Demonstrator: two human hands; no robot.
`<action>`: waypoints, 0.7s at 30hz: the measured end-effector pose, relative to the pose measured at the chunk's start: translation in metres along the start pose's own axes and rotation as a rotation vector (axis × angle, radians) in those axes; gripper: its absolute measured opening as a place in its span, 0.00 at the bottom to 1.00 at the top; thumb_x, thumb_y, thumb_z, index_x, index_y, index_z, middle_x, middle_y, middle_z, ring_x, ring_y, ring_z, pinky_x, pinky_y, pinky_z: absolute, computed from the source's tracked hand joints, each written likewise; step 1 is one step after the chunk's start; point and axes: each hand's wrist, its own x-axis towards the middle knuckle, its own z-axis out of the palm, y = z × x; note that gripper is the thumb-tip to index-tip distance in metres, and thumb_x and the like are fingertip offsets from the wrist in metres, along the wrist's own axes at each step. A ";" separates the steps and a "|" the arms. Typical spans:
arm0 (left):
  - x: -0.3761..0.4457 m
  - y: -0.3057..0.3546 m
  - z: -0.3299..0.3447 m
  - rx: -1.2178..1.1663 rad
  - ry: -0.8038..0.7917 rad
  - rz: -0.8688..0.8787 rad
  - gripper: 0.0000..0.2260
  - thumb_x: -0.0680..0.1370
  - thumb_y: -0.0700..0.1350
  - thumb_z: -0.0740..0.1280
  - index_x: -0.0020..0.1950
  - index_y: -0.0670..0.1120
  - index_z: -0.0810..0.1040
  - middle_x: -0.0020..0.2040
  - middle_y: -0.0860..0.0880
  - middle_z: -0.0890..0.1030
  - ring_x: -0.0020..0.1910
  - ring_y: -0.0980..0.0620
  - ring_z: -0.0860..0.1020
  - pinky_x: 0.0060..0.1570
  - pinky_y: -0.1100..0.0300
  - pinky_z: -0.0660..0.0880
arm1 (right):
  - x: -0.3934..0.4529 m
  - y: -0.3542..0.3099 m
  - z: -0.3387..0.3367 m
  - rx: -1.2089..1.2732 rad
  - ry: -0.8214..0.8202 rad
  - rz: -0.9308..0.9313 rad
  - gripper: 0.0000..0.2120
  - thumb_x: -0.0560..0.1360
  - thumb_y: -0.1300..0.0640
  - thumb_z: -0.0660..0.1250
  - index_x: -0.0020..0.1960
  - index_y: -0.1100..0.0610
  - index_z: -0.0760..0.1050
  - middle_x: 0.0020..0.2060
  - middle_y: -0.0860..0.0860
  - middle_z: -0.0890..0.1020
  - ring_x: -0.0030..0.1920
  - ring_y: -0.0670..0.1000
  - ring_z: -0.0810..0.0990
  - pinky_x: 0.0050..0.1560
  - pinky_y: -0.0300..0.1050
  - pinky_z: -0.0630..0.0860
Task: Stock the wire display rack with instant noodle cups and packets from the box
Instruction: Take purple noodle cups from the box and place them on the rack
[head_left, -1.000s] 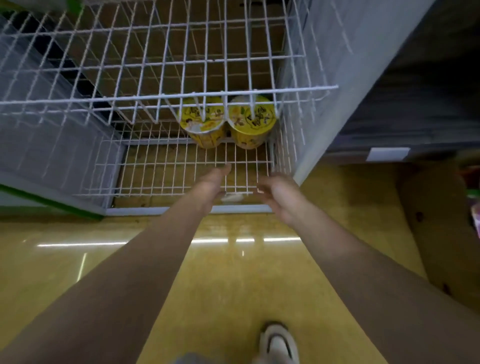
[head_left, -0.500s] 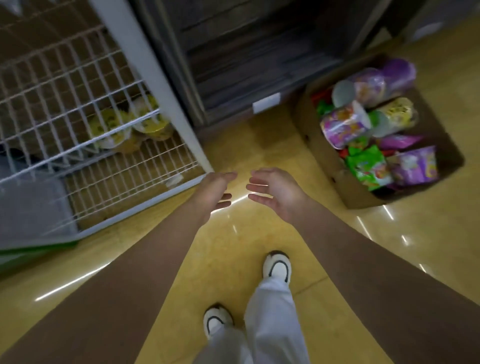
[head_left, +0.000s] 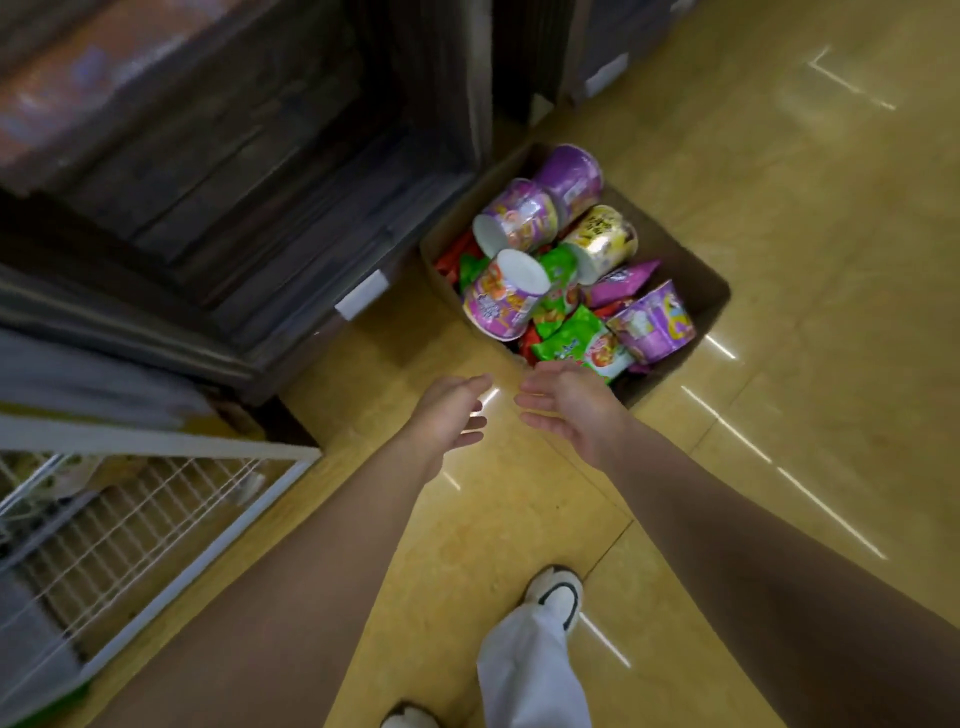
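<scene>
Head view, left hand (head_left: 451, 410) and right hand (head_left: 569, 402) both empty with fingers spread, near edge of box (head_left: 706, 291), cups (head_left: 506, 299) and packets (head_left: 571, 340) inside, rack (head_left: 156, 499) near left

Dim, warm indoor light. Thin white streaks of glare from overhead lamps lie across the glossy yellow floor (head_left: 779, 260). The dark shelving (head_left: 208, 156) at upper left is smeared with motion blur, the wire rack (head_left: 130, 519) soft. Wide-angle distortion bends the edges.
</scene>
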 end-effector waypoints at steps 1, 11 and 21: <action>0.003 0.009 0.012 0.010 -0.011 0.004 0.09 0.79 0.50 0.63 0.56 0.47 0.70 0.56 0.44 0.75 0.52 0.47 0.77 0.54 0.55 0.75 | 0.002 -0.006 -0.011 -0.024 0.013 -0.004 0.17 0.78 0.65 0.61 0.66 0.63 0.66 0.47 0.54 0.78 0.44 0.51 0.78 0.41 0.42 0.77; 0.035 0.058 0.078 0.070 -0.092 -0.005 0.06 0.80 0.49 0.63 0.43 0.51 0.71 0.46 0.49 0.75 0.49 0.48 0.76 0.52 0.55 0.76 | 0.040 -0.049 -0.083 -0.141 0.164 0.031 0.13 0.79 0.68 0.57 0.63 0.64 0.71 0.57 0.59 0.78 0.48 0.56 0.79 0.42 0.45 0.78; 0.146 0.099 0.073 0.099 0.076 -0.105 0.08 0.79 0.44 0.63 0.57 0.46 0.71 0.51 0.45 0.73 0.50 0.47 0.72 0.47 0.56 0.72 | 0.134 -0.095 -0.109 -0.140 0.187 0.123 0.09 0.80 0.67 0.55 0.58 0.60 0.69 0.37 0.50 0.77 0.32 0.48 0.78 0.27 0.36 0.76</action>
